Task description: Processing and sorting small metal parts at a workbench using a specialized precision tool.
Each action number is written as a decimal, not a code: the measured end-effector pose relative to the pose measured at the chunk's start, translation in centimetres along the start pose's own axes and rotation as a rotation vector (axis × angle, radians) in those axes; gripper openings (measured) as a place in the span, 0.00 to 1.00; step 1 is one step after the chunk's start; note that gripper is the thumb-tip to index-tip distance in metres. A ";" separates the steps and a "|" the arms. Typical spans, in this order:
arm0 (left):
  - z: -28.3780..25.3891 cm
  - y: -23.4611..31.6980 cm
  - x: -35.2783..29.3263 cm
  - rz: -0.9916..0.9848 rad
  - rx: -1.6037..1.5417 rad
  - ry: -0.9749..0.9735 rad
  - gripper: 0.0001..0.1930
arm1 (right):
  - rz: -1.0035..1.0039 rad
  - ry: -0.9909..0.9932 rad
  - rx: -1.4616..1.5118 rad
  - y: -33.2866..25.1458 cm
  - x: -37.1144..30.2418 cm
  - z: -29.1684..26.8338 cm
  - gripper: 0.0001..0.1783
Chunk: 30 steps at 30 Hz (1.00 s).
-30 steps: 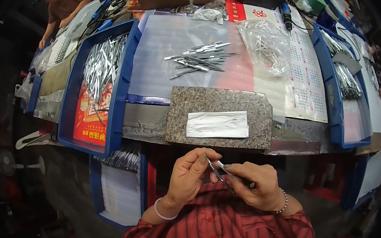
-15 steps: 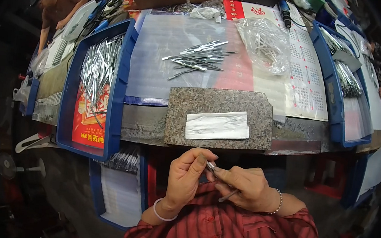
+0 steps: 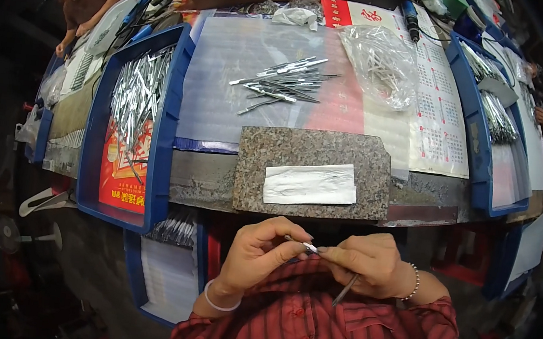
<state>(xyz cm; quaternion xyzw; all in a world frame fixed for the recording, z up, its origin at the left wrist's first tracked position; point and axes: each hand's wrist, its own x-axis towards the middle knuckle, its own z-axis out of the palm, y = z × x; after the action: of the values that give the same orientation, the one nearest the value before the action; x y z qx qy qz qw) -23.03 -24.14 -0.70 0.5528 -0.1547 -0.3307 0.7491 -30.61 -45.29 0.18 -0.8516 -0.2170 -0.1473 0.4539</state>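
My left hand (image 3: 262, 255) and my right hand (image 3: 370, 264) meet close to my chest, below the workbench edge. Together they pinch a thin metal tweezer (image 3: 306, 245); its tip shows between my fingertips and its dark handle end (image 3: 345, 290) pokes out under my right palm. Just above my hands lies a speckled granite slab (image 3: 312, 150) with a white paper strip (image 3: 310, 184) on it. Farther back, a loose pile of the same metal tweezers (image 3: 284, 84) rests on a clear plastic sheet.
A blue tray (image 3: 160, 133) at left holds several metal tweezers. A clear plastic bag (image 3: 381, 64) lies at back right, with another blue tray (image 3: 478, 130) of pieces beyond it. Another person (image 3: 82, 1) works at far upper left. A lower blue bin (image 3: 167, 270) sits under the bench.
My hands have shifted slightly: the right hand rolled the metal tweezer so its handle now points down under the palm. The left fingers stay pinched on its tip.
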 end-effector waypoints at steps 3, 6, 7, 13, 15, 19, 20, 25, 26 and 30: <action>-1.1 1.1 0.5 0.033 0.337 -0.053 0.08 | -0.071 -0.090 -0.126 0.2 0.7 -1.2 0.18; -1.5 1.6 1.3 0.261 0.674 -0.173 0.08 | -0.150 -0.252 -0.198 0.6 1.5 -2.0 0.17; -1.5 1.6 1.5 0.263 0.669 -0.176 0.08 | -0.173 -0.276 -0.239 0.8 1.8 -2.2 0.16; -3.0 1.1 3.1 0.403 0.797 0.050 0.07 | -0.021 -0.040 -0.213 1.6 3.3 -4.0 0.18; -3.9 0.6 4.0 0.489 0.887 0.103 0.07 | 0.117 0.147 -0.040 1.5 2.9 -4.2 0.18; -4.5 -0.3 4.6 0.591 1.084 0.154 0.09 | 0.044 0.113 -0.172 1.9 4.6 -4.4 0.20; -4.6 -0.4 4.8 0.603 1.147 0.136 0.10 | 0.111 0.069 -0.104 2.1 4.6 -4.0 0.19; -4.8 -0.8 5.1 0.596 1.162 0.104 0.11 | 0.103 0.011 -0.218 0.8 4.9 -5.0 0.21; -4.9 -0.7 4.9 0.593 1.174 0.104 0.11 | 0.096 0.002 -0.206 1.2 5.3 -4.5 0.21; -5.2 -0.7 4.9 0.602 1.157 0.105 0.11 | 0.168 -0.250 -0.195 2.7 7.2 -1.3 0.09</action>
<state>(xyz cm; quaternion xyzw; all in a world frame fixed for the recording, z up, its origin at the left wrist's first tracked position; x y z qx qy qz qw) -16.52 -23.76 -3.78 0.8146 -0.4189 0.0574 0.3970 -23.16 -46.02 2.23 -0.9183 -0.1847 -0.0223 0.3495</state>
